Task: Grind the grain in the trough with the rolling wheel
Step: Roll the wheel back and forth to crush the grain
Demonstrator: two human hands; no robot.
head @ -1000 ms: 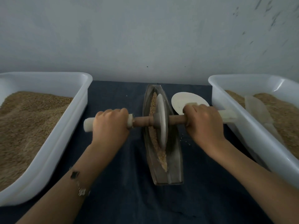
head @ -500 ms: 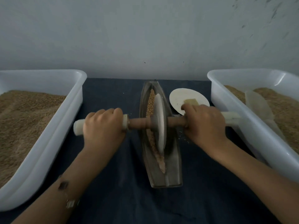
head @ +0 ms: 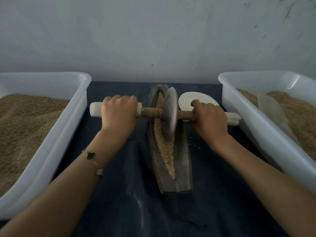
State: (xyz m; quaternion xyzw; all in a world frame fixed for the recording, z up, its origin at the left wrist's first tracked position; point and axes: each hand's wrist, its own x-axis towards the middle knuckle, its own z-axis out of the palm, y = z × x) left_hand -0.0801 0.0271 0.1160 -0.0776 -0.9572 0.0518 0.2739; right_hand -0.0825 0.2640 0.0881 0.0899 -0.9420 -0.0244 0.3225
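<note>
Both of my hands are curled tight round the wheel's axle: my left hand (head: pixel 118 112) wraps the pale left grip, my right hand (head: pixel 209 117) wraps the right one, knuckles up, fingers fully closed over the handle.

Behind everything stands a plain grey wall (head: pixel 153 31), marked with a few dark scuffs at the upper right. Below it a dark blue cloth (head: pixel 130 194) covers the table, with a few pale specks near the trough's right side.

On my left sits a big white tub (head: pixel 56 144), holding a deep heap of brown grain. On my right is a second white tub (head: pixel 266 134), also carrying brown grain, with a pale flat scoop (head: pixel 273 113) lying on top of it.

Between the tubs lies the trough (head: pixel 181 168), a long narrow boat-shaped vessel whose long axis runs away from me toward the wall, leaning slightly leftward at the far end. A strip of grain (head: pixel 166 151) fills its groove from near end to far end.

The rolling wheel (head: pixel 170 115) stands on edge in the far half of the trough, its rim down in the grain. Its wooden axle (head: pixel 151 112) runs left to right, crosswise to the trough.

A round white dish (head: pixel 189 100) rests on the cloth just beyond my right hand, beside the trough. A bracelet (head: pixel 94 160) with clover charms circles my left wrist.
</note>
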